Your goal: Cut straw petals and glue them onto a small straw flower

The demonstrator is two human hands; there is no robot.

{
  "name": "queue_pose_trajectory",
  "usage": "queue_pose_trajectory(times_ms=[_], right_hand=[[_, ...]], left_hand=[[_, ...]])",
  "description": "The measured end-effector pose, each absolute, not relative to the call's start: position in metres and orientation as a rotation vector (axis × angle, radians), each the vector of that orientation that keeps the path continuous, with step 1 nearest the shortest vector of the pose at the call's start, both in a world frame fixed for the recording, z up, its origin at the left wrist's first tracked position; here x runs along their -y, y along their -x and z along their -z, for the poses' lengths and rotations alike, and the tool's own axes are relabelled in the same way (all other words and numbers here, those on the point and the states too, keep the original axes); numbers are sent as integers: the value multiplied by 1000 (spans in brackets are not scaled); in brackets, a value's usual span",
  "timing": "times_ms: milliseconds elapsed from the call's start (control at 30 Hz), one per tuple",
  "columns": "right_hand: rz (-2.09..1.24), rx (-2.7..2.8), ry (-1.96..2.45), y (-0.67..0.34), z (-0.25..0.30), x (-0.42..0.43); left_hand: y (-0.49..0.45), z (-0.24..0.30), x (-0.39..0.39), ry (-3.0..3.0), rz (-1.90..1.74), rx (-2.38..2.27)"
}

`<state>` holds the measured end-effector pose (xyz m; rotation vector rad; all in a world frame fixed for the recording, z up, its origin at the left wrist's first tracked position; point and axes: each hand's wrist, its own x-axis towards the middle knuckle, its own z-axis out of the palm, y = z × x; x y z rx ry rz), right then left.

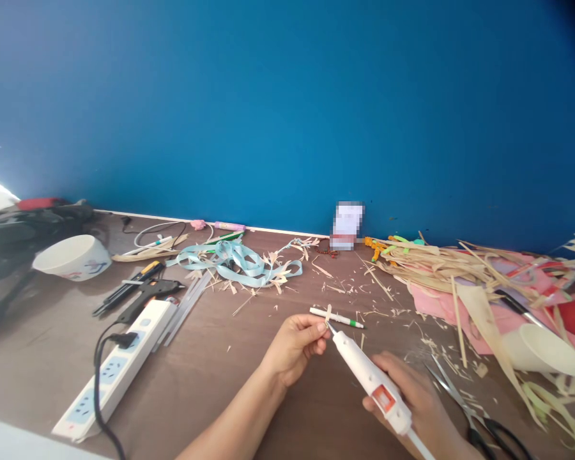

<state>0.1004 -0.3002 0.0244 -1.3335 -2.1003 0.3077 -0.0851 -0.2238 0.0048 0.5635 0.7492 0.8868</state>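
My left hand (pixel 299 342) is closed in a pinch on a small pale strip of straw-like leaf (pixel 328 314), held a little above the table. My right hand (pixel 412 393) wraps round a white corded electric hand tool (pixel 364 370) with a red switch and a narrow metal tip. That tip meets or nearly meets the strip at my left fingertips; whether they touch I cannot tell. Just behind them lies a white marker pen (pixel 345 319) with a green band. Scissors (pixel 469 409) with black handles rest open to the right of my right hand.
At left stand a power strip (pixel 119 377) with a plugged cord, a black glue gun (pixel 151 297), clear glue sticks (pixel 189 306) and a white bowl (pixel 74 257). Light blue ribbon (pixel 242 262) lies behind. Dried leaf strips (pixel 441 265) and a cream cup (pixel 539 350) crowd the right.
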Motion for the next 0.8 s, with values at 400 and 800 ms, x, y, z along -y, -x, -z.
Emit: queue_pose_trajectory(times_ms=[400,800], right_hand=[[-287,2020,1302,-100,-24,301],[-269,2110,1349,-103,-23,300]], left_hand=[[85,-7,225,-606,-885,-755],[85,-6,225,-647,-892,-761]])
